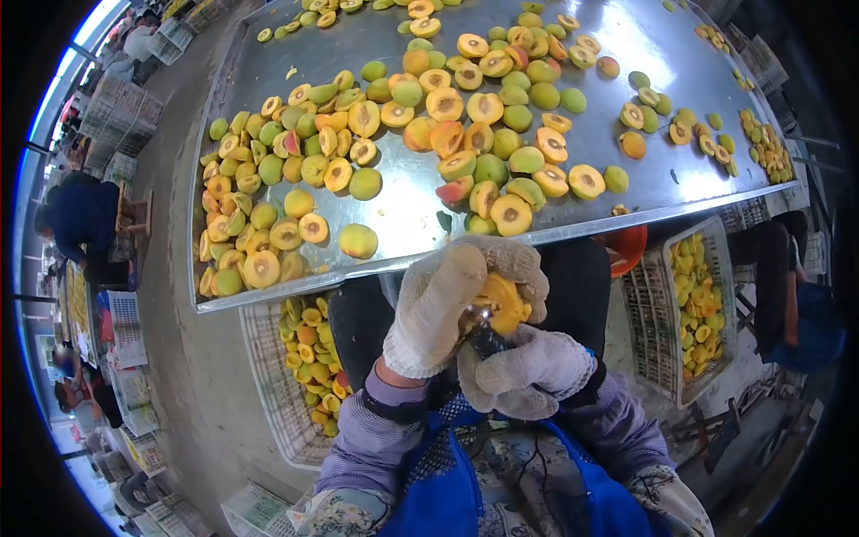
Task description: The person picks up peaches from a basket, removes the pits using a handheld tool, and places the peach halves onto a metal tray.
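My left hand (pixel 447 300), in a pale knit glove, is wrapped round a yellow-orange peach half (pixel 504 304) just below the table's front edge. My right hand (pixel 528 371), gloved too, is closed round a dark-handled tool (pixel 486 340) whose shiny metal end touches the fruit. The blade's exact shape is hidden between the gloves. Beyond my hands, halved peaches (pixel 512 215), several with their stones showing, lie cut side up or down on the metal table (pixel 403 183).
A crate (pixel 268 367) of peach halves stands below the table at the left, another (pixel 640 313) at the right. A person in dark trousers (pixel 761 268) sits at the far right. Other people (pixel 80 215) and stacked crates (pixel 121 116) are along the left.
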Action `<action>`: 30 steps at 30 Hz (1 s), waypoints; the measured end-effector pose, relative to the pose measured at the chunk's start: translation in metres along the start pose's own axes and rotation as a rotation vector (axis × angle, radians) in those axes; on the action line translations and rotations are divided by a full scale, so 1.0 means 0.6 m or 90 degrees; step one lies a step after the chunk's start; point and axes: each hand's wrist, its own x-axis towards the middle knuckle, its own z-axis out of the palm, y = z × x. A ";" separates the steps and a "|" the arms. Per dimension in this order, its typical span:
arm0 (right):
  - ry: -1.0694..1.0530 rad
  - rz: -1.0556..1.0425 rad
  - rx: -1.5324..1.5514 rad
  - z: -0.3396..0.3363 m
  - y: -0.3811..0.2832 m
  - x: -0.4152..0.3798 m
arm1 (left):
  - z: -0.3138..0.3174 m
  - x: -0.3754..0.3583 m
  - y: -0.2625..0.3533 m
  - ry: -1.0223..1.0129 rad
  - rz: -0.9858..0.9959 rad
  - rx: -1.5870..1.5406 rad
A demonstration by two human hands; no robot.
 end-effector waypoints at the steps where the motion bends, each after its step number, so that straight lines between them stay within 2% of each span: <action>1: 0.002 0.009 0.014 0.000 0.004 -0.002 | 0.004 -0.002 -0.002 0.024 -0.024 -0.067; 3: 0.000 0.021 0.024 -0.002 0.006 -0.005 | 0.000 -0.003 -0.008 0.050 -0.044 -0.133; 5: -0.123 0.009 -0.058 -0.007 0.002 -0.008 | -0.022 -0.002 -0.023 0.054 -0.110 -0.371; 6: -0.129 0.014 -0.062 -0.005 -0.002 -0.010 | -0.027 -0.008 -0.019 0.058 -0.103 -0.368; 8: -0.058 0.043 -0.106 0.001 -0.012 -0.016 | -0.048 -0.037 -0.003 0.238 -0.034 0.038; 10: -0.029 0.048 -0.115 -0.006 -0.006 -0.019 | -0.104 -0.088 0.008 0.332 0.037 0.100; 12: 0.024 0.067 -0.135 -0.021 -0.003 -0.021 | -0.185 -0.152 0.034 0.381 0.030 0.394; 14: 0.037 0.068 -0.141 -0.023 -0.003 -0.015 | -0.239 -0.196 0.045 0.438 -0.094 0.997; 15: 0.033 0.075 -0.142 -0.026 0.002 -0.009 | -0.247 -0.203 0.042 0.444 -0.096 0.998; 17: 0.027 0.081 -0.146 -0.026 0.001 0.004 | -0.257 -0.198 0.044 0.410 0.094 1.247; 18: 0.036 0.086 -0.179 -0.020 0.002 0.012 | -0.256 -0.183 0.046 0.412 0.092 1.247; 20: 0.045 0.093 -0.220 -0.014 0.002 0.024 | -0.251 -0.117 0.050 0.371 0.059 0.957; 22: 0.065 0.063 -0.271 -0.013 0.005 0.031 | -0.281 -0.042 0.050 0.359 0.052 0.919; 24: 0.073 0.074 -0.281 -0.011 -0.003 0.030 | -0.321 0.037 0.046 0.360 0.094 1.052; 26: 0.118 0.090 -0.292 -0.009 -0.009 0.027 | -0.394 0.111 0.028 0.347 0.219 1.190; 27: 0.120 0.088 -0.293 -0.012 -0.007 0.026 | -0.423 0.134 0.014 0.345 0.222 1.188; 29: 0.145 0.076 -0.272 -0.017 -0.007 0.026 | -0.440 0.166 0.006 0.304 0.066 1.372; 30: 0.146 0.076 -0.272 -0.017 -0.012 0.026 | -0.431 0.177 0.010 0.303 0.067 1.371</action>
